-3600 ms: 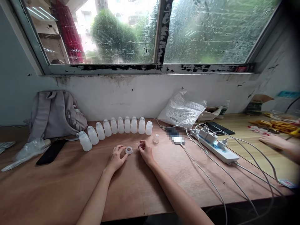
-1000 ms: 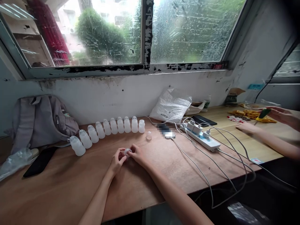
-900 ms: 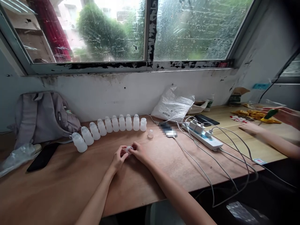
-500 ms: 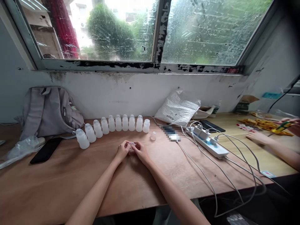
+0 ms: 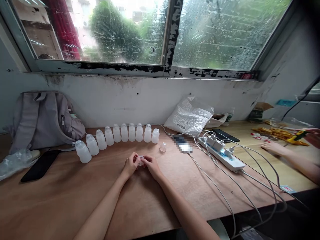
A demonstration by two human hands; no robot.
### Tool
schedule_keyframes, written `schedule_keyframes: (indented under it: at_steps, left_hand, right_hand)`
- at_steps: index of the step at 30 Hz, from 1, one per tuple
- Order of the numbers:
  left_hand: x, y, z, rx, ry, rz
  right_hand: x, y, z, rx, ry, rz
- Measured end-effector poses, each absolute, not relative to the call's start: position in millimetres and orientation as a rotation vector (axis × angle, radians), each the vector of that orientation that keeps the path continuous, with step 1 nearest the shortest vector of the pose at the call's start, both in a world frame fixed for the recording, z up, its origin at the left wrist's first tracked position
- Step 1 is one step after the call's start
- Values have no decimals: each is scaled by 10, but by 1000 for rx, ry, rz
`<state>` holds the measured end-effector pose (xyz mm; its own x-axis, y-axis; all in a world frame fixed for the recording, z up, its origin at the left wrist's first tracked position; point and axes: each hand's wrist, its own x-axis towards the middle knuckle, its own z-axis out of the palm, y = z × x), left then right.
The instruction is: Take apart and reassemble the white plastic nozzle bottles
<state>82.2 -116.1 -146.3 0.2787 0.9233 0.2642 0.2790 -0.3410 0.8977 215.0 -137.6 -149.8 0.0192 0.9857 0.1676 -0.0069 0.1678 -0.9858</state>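
Observation:
My left hand [image 5: 131,164] and my right hand [image 5: 150,164] meet low over the wooden table, fingers closed round a small clear plastic piece [image 5: 140,161] between them. Much of that piece is hidden by the fingers. Beyond them several frosted white bottles with clear caps stand upright in a curved row; the leftmost bottle [image 5: 83,152] is nearest to me and the rightmost bottle [image 5: 155,136] looks shorter. A small clear cap [image 5: 162,147] sits on the table to the right of my hands, apart from the row.
A grey backpack [image 5: 47,120], a plastic bag [image 5: 16,163] and a black phone [image 5: 40,165] lie at left. A silver pouch [image 5: 190,115], a power strip [image 5: 233,161] and looping white cables are at right. Another person's hand [image 5: 273,147] and a yellow tool [image 5: 297,137] are far right.
The view has tilted slightly, so the table's things sit a little lower in it. Both hands still hold the clear piece, with the fingers slightly shifted round it.

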Motion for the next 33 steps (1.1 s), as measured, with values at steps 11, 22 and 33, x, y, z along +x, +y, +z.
schedule_keyframes:
  at_steps: [11, 22, 33]
  left_hand:
    - [847, -1162, -1418, 1835, 1109, 1031]
    - [961, -1298, -1425, 1877, 1366, 1072]
    - [921, -1283, -1454, 1762, 1180, 1092]
  right_hand:
    - [2139, -1372, -1471, -1059, -1124, 1177]
    - [2133, -1350, -1547, -1126, -1172, 1067]
    - [2113, -1363, -1519, -1117, -1165, 1015]
